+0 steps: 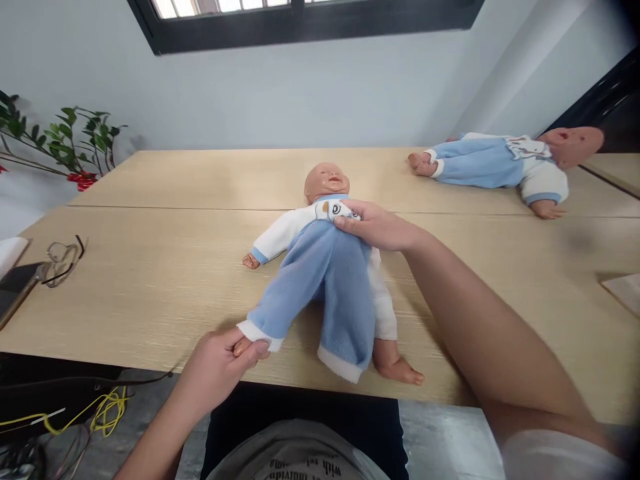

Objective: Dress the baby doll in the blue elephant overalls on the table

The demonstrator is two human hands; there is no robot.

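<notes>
A baby doll [327, 181] in a white top lies on its back on the table, head away from me. Blue trousers [303, 260] with white cuffs lie over its front. One trouser leg covers the doll's leg on the left. The other trouser leg hangs flat beside the doll's white-clad leg [384, 307], whose bare foot shows. My left hand [225, 363] is closed round the doll's foot at the left cuff. My right hand [375, 225] grips the trousers' waist at the doll's chest, its thumb over the fabric; some fingertips are hidden.
A second doll [480, 163] in blue trousers and white top lies at the back right of the wooden table [150, 267]. Glasses [63, 261] and a dark phone-like object [17, 290] lie at the left. A plant [75, 137] stands behind. Yellow cable [110, 410] lies below.
</notes>
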